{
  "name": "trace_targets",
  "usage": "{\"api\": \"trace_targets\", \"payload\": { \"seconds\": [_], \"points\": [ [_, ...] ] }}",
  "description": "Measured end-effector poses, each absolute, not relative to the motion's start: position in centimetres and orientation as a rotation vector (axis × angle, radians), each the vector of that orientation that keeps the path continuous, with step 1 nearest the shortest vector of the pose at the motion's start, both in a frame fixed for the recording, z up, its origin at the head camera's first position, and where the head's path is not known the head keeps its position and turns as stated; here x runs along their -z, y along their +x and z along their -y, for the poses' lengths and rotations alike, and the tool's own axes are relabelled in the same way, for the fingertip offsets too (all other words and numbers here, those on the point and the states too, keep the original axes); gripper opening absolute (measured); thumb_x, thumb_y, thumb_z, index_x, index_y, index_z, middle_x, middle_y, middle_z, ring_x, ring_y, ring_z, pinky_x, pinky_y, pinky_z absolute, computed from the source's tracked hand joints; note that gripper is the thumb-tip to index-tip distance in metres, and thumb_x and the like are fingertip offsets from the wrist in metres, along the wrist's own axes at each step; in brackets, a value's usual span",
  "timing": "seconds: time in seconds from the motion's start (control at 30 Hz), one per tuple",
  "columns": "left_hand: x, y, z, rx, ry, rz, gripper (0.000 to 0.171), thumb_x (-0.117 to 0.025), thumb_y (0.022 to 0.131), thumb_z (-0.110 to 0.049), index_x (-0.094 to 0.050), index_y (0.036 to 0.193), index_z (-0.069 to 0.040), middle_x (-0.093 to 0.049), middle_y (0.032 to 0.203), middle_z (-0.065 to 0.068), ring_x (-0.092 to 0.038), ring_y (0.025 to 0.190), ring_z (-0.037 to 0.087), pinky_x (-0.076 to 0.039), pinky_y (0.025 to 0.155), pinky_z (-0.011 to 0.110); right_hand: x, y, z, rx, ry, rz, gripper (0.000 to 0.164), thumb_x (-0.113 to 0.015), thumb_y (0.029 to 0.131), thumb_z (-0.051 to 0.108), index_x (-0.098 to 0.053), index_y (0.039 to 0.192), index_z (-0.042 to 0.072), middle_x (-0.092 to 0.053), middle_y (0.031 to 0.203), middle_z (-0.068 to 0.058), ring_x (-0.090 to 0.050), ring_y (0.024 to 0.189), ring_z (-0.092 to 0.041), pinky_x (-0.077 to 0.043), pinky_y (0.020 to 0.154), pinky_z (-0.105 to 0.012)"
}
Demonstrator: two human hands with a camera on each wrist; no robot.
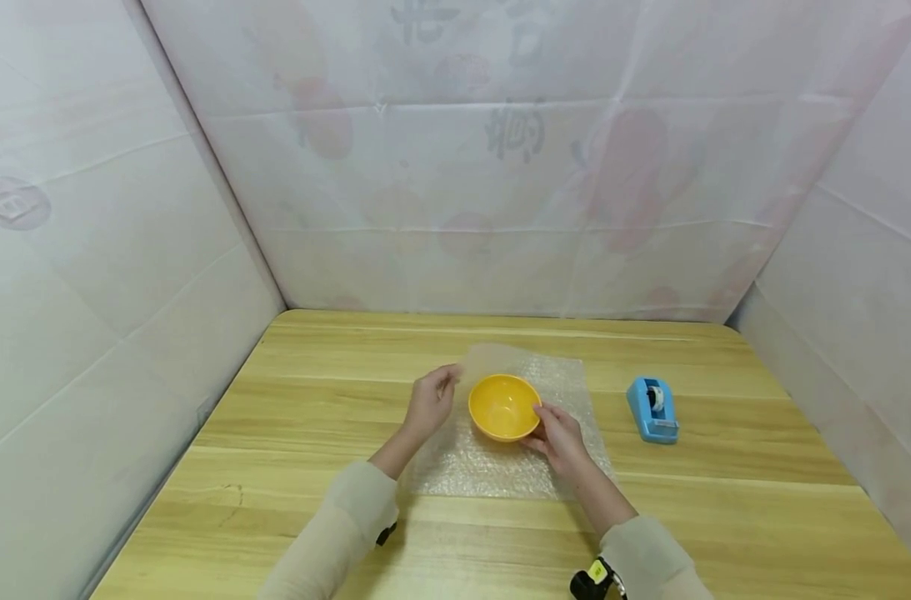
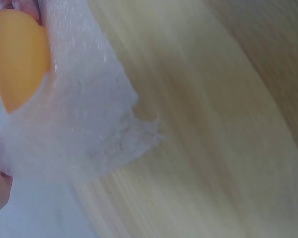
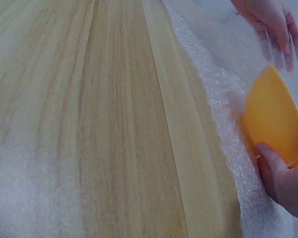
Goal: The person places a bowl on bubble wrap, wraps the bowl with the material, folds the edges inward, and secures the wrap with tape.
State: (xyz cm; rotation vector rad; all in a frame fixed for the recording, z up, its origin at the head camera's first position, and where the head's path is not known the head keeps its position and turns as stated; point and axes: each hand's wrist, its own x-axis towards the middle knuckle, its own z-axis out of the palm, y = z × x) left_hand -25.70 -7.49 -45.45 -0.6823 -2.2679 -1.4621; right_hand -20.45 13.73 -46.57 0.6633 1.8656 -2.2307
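An orange-yellow bowl (image 1: 504,407) sits over a sheet of clear bubble wrap (image 1: 473,475) at the middle of the table. My right hand (image 1: 563,437) grips the bowl's right side, thumb at the rim and fingers beneath. Seen from the right wrist, that thumb (image 3: 272,157) lies against the bowl's wall. On the other side, my left hand (image 1: 431,402) pinches the far left part of the bubble wrap and lifts it beside the bowl. Through the raised film, the left fingers (image 3: 278,42) show in the right wrist view.
A blue tape dispenser (image 1: 653,410) with a roll in it stands on the wooden table (image 1: 733,517), right of the bubble wrap. White printed cloth (image 1: 455,192) hangs behind the table and along both sides.
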Motion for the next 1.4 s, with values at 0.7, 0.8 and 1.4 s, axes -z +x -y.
{"api": "trace_targets", "payload": {
  "seconds": [0.7,0.8,1.4],
  "points": [
    [46.4,-24.2,6.8,0.739,-1.224,2.202,0.015,-0.065,0.081,0.002,-0.068,0.095,-0.002,-0.069,0.102,0.012,-0.064,0.1,0.025,-0.051,0.089,0.03,46.6,-20.2,-13.6,2.223,0.609,-1.899,0.05,-0.039,0.099,0.019,-0.029,0.142,-0.004,-0.039,0.139,-0.025,-0.058,0.099,-0.016,-0.047,0.094,-0.044],
    [46.4,-24.1,6.8,0.679,-1.287,2.205,0.016,-0.065,0.08,0.001,-0.068,0.095,-0.003,-0.069,0.103,0.011,-0.063,0.101,0.024,-0.05,0.092,0.032,46.6,-20.2,-13.6,2.224,0.602,-1.904,0.05,-0.039,0.098,0.019,-0.029,0.142,-0.004,-0.039,0.139,-0.025,-0.058,0.094,-0.013,-0.048,0.093,-0.043],
    [46.9,-23.4,6.9,0.263,-1.332,2.446,0.029,-0.047,0.096,-0.031,-0.068,0.105,-0.014,-0.061,0.121,0.005,-0.051,0.118,0.022,-0.04,0.101,0.039,46.5,-20.3,-13.7,2.201,0.633,-1.949,0.051,-0.042,0.098,0.021,-0.031,0.141,-0.003,-0.041,0.137,-0.024,-0.056,0.088,-0.007,-0.053,0.084,-0.025]
  ]
}}
